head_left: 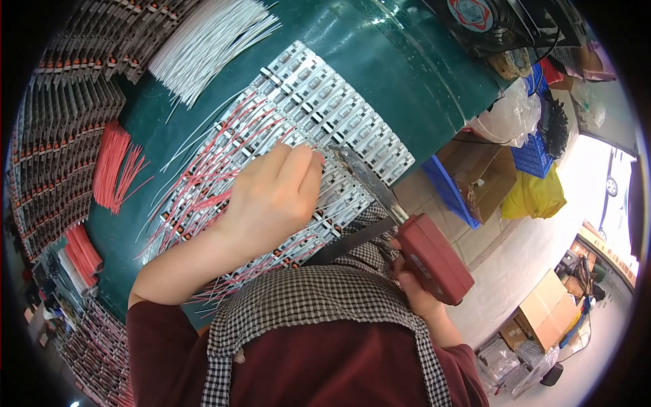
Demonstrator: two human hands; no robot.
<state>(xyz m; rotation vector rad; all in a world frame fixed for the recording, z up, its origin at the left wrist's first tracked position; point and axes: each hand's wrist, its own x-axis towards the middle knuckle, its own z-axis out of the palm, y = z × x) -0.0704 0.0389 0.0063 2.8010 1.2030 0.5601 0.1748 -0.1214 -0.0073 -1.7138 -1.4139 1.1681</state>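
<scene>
My right hand (418,293) is wrapped round the boxy red handle of a soldering iron (437,261). The iron's long dark metal shaft slants up and left, its tip just right of my left fingertips. My left hand (274,190) is closed in a pinch over a panel of small white circuit boards (366,129) in rows. What those fingers hold is too small to make out. Red wires (224,146) and white wires (196,146) fan out leftward from boards in the lower rows, partly covered by my left hand and forearm.
On the green table lie a bundle of white wires (210,47) and a bundle of red wires (115,166). Stacked dark boards (61,149) line the left. A black fan (502,24) stands back right. Beyond the table edge are a cardboard box (485,173) and a yellow bag (536,193).
</scene>
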